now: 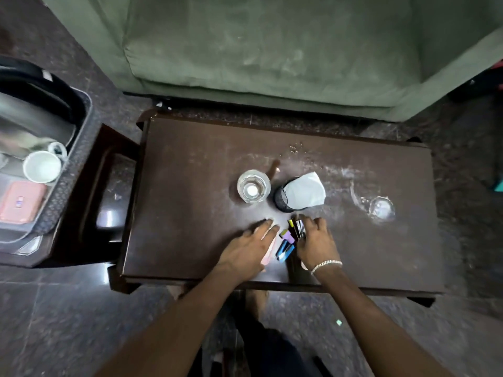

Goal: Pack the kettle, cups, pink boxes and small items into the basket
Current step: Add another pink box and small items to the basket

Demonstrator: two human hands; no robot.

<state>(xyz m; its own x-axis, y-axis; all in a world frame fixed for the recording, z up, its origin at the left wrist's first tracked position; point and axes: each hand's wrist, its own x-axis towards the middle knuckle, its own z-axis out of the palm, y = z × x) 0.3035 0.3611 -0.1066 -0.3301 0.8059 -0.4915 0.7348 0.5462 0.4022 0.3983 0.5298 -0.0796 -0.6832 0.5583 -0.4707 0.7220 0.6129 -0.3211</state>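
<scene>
Dusty dark wooden table (190, 164) bears round glass (253, 189), boxy blue stapler (284, 252).

Both forearms are showing bare, with no sleeves reaching them. The right hand (315, 242) is wearing a silver chain bracelet (326, 265) at the wrist; the left hand (249, 247) is wearing nothing.

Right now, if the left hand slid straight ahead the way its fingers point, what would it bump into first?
Probably the black mesh cup with the white paper in it. The left hand lies flat with its fingers aimed up and a little right, and bare table lies between. The drinking glass sits just left of that line.
</scene>
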